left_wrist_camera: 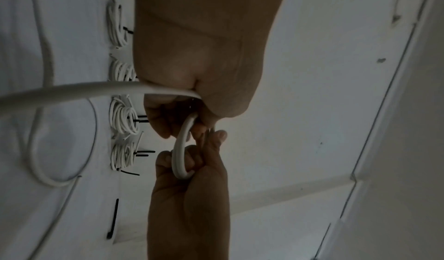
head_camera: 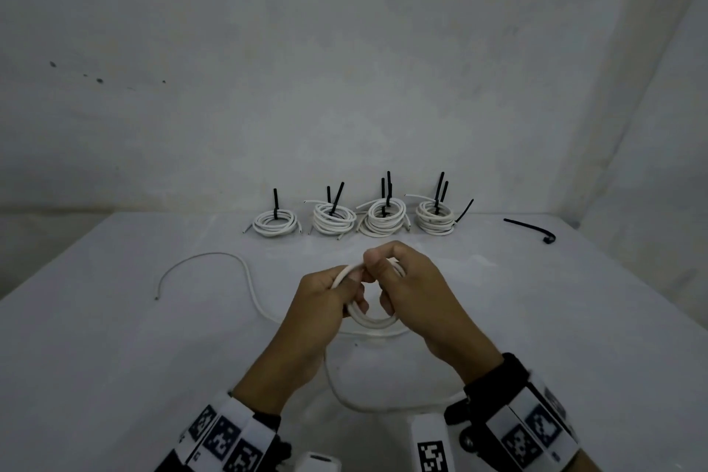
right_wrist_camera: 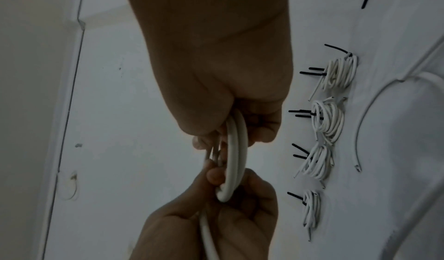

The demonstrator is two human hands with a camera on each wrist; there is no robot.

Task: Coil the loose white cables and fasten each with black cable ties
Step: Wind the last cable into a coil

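Nearest, the left hand (head_camera: 325, 303) and right hand (head_camera: 410, 291) both curl their fingers round a small coil (head_camera: 373, 320) of white cable held just above the table (head_camera: 115, 356). Its loose tail (head_camera: 214, 264) trails left (easily snagged), so a slack grip could let the loops spring open. Beyond lie four tied coils (head_camera: 354, 218) and a spare black cable tie (head_camera: 530, 228).

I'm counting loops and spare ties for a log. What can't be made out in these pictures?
- Loop count in the held coil: head view, the left hand and right hand cover much of it; wrist views show it edge-on.
- The cable's inner end: hidden inside the hands in every view.
- Ties per finished coil: head view, too small and overlapping.
- Spare tie: the bent end's shape is too small to tell.
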